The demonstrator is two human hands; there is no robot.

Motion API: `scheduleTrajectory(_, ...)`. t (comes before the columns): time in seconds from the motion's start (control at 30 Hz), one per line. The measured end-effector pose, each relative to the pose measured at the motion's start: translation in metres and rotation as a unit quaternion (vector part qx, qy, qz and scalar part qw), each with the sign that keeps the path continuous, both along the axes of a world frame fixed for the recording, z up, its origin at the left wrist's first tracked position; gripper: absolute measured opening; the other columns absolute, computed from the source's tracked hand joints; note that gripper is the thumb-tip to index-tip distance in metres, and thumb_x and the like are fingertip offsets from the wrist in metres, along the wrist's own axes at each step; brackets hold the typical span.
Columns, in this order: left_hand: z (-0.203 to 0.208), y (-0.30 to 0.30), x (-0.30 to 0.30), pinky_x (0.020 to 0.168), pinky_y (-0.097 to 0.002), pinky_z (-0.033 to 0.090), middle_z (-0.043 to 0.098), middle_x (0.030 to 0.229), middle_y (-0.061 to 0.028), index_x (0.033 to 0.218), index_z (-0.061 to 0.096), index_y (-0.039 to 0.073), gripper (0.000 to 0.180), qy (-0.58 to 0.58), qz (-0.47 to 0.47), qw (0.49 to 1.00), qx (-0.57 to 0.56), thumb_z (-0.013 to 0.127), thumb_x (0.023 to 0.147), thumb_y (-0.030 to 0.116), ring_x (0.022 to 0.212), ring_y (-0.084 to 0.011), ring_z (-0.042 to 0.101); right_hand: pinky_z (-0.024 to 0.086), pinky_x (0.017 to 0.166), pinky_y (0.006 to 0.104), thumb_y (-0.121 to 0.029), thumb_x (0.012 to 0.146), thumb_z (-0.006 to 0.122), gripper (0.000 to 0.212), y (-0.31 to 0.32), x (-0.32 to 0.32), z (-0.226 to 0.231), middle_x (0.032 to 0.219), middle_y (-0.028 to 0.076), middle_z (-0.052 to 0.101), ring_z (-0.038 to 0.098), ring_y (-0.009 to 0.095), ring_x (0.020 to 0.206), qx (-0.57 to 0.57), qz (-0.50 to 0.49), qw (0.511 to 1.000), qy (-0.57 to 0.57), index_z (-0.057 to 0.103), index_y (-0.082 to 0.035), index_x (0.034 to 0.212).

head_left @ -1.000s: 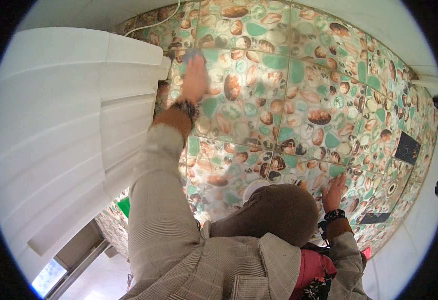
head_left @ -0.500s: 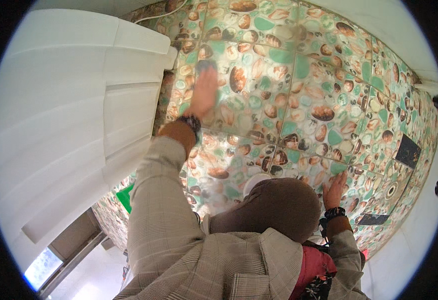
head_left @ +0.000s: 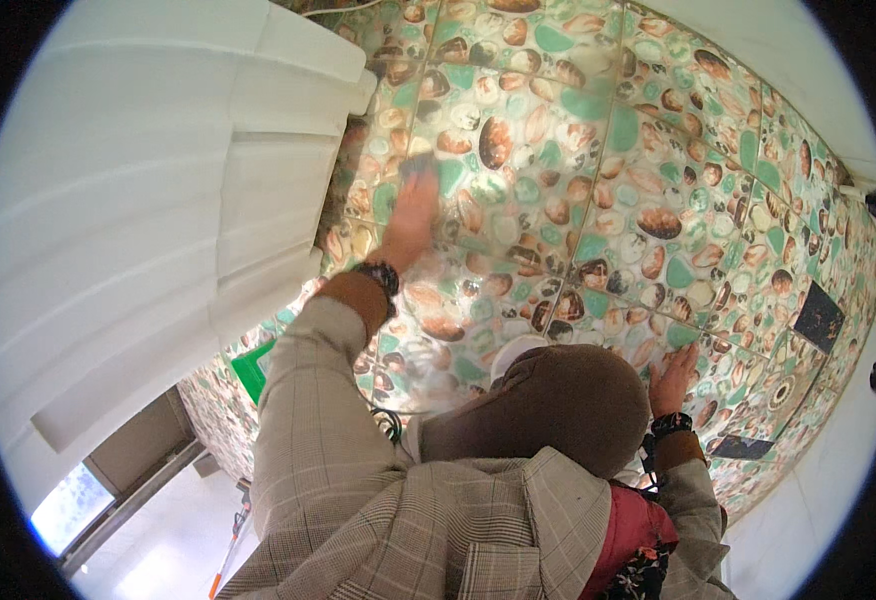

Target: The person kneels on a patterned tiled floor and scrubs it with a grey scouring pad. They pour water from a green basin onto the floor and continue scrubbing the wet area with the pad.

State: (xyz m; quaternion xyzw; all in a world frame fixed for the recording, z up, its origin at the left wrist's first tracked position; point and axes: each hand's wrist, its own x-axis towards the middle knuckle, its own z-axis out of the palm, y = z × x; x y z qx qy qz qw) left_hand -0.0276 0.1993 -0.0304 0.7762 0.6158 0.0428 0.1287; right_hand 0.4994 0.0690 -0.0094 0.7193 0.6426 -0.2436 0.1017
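My left hand (head_left: 410, 222) reaches forward, low over the wet tiled floor (head_left: 598, 190), its fingers blurred by motion. Under its fingertips is a small dark scrubbing pad (head_left: 419, 166), pressed to the tiles; its outline is smeared. The tiles carry a pebble pattern in green, brown and white, with a whitish wet sheen around the hand. On the right, my right hand (head_left: 672, 378) rests on the floor with its fingers stretched out and nothing in it. Dark bands circle both wrists. Between my arms is my bent knee (head_left: 568, 410) in brown cloth, with a white rounded thing (head_left: 516, 353) partly hidden behind it.
A large white ribbed panel (head_left: 158, 200) stands close along the left. Beside my left sleeve lies a green object (head_left: 252, 372). To the right are a round floor drain (head_left: 782, 392) and two dark patches (head_left: 819, 318). A pale wall (head_left: 808, 80) borders the floor.
My left hand has drawn back a little toward me over the tiles with the dark pad. My right hand stays in its place. The view has shifted slightly.
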Motion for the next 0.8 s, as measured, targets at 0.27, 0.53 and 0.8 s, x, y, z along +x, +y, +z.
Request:
scheduleTrajectory(0.27,-0.015,0.121,-0.027,0.109,-0.0418,0.02,0.03,0.138,-0.0231,0.132,0.031,-0.005,0.055,0.19,0.108,0.976,-0.01,0.048,0.083,0.01,0.129,-0.0367,0.027,0.018,0.108,0.0439,-0.013,0.073,0.068,0.072,0.005,-0.002,0.003,0.144,0.026,0.011,0.015,0.04,0.133,-0.016,-0.021,1.0,0.013,0.029,0.014,0.128)
scheduleTrajectory(0.53,-0.012,-0.021,-0.015,0.111,-0.0422,0.015,0.021,0.144,-0.0201,0.137,0.026,-0.002,0.058,0.032,0.032,0.999,-0.015,0.044,0.082,0.005,0.133,-0.0364,0.019,0.018,0.108,0.044,-0.014,0.073,0.068,0.075,0.003,-0.003,0.004,0.143,0.027,0.011,0.015,0.039,0.133,-0.029,-0.016,0.999,-0.008,0.027,0.014,0.129)
scheduleTrajectory(0.8,-0.008,0.078,-0.042,0.109,-0.0433,0.019,0.024,0.142,-0.0232,0.134,0.029,-0.006,0.052,0.161,0.186,0.965,-0.089,0.041,0.085,0.008,0.13,-0.0412,0.023,0.017,0.108,0.0449,-0.015,0.076,0.065,0.073,-0.001,0.004,-0.002,0.142,0.029,0.011,0.014,0.042,0.132,-0.018,0.004,1.0,0.015,0.026,0.015,0.129)
